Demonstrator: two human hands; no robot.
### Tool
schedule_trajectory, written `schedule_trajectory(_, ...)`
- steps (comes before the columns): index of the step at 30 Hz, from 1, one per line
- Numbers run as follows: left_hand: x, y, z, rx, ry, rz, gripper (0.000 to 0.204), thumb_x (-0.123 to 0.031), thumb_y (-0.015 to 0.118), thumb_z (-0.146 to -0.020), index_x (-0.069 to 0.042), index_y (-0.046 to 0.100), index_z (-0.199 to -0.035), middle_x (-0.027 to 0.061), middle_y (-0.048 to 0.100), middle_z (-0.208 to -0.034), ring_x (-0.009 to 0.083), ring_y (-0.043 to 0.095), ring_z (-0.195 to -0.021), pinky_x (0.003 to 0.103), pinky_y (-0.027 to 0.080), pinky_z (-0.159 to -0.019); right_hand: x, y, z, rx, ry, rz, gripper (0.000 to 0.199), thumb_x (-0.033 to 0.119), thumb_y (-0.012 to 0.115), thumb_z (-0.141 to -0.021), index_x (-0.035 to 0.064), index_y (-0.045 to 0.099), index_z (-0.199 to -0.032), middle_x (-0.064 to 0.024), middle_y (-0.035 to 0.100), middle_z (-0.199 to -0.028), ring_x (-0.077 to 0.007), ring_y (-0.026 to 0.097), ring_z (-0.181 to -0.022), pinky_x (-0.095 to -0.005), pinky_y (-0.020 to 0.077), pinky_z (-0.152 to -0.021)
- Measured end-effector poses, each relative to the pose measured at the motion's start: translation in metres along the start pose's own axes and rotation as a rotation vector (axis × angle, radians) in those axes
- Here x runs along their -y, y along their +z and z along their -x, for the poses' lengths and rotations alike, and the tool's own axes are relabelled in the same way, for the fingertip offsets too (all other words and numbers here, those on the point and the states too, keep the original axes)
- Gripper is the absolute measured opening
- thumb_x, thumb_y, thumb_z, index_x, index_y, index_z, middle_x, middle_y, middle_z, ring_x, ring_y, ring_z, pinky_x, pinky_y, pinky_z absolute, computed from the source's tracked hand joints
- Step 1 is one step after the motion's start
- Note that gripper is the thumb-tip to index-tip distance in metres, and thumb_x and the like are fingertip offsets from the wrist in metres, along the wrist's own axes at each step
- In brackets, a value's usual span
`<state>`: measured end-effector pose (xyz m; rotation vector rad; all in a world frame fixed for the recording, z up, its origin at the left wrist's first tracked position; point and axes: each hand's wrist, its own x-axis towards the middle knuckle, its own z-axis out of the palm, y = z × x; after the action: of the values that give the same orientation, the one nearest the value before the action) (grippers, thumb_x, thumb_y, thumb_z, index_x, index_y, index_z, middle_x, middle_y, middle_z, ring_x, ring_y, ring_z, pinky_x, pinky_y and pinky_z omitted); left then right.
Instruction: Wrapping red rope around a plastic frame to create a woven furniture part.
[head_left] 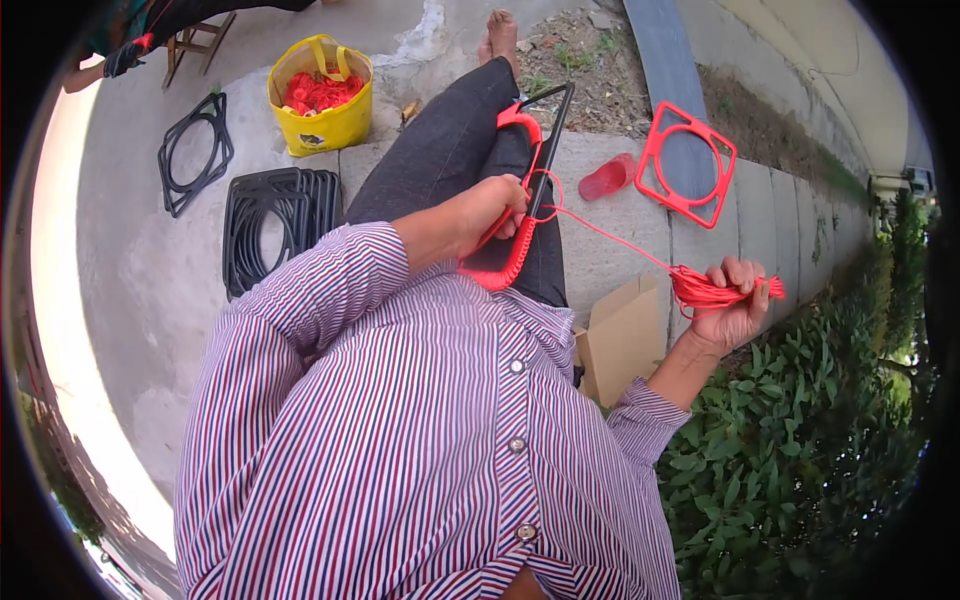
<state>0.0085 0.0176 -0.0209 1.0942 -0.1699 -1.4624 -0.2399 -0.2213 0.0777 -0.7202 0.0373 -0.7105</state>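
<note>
Cord, red and thin, is the thing in hand: a loose bundle of it (715, 290) sits clenched in the right hand (732, 305), held out to the person's right above the green shrubs (800, 440), and one taut strand (610, 238) runs from there back to a black square frame (540, 170) propped on the lap. The left hand (487, 212) is closed over the frame's near edge, where a red wrapped section (505, 262) already covers the corner and lower side; the far upper part of the frame is bare black. The cord looks light, limp and probably somewhat slick, so it likely needs steady tension from the bundle end to stay tight, and the fist round the gathered loops seems the sensible hold. The frame appears stiff and light, probably plastic or thin metal, best pinched at the edge right beside the last turn so the winding cannot slip.

A yellow tote bag (330, 125) with a small dark printed mark low on its front stands on the concrete (130, 280) ahead to the left, full of red cord bundles. An open brown cardboard box (620, 335), plain on the faces shown, lies beside the right hip. Bare black frames lie stacked (275, 225) and singly (195, 150) on the left; a finished red frame (686, 163) and a red slipper (607, 178) lie to the right
</note>
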Motion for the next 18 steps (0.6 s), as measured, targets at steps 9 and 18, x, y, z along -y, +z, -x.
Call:
schedule_trajectory(9,0.004,0.017,0.008,-0.063,0.046,0.012,0.036,-0.002,0.049,-0.072,-0.001,0.048,-0.108,0.0007,0.048,-0.079,0.0099,0.043,-0.063,0.022,0.034,-0.059,-0.147,0.035,0.014,-0.155,0.507,0.497,0.021,0.01,0.053,-0.094,0.0067,0.038,-0.108,-0.0158,0.063,-0.094,-0.0128,0.053,-0.053,-0.0212,0.0422,-0.047)
schedule_trajectory(18,0.007,0.016,-0.002,-0.051,0.026,0.059,0.016,-0.007,0.049,-0.073,-0.009,0.048,-0.089,-0.0016,0.047,-0.07,0.0098,0.041,-0.061,0.023,0.031,-0.058,-0.112,0.122,0.018,-0.028,0.491,0.539,0.05,0.002,0.061,-0.084,-0.0009,0.038,-0.128,0.0023,0.051,-0.069,-0.0002,0.038,-0.05,-0.0167,0.0277,-0.045)
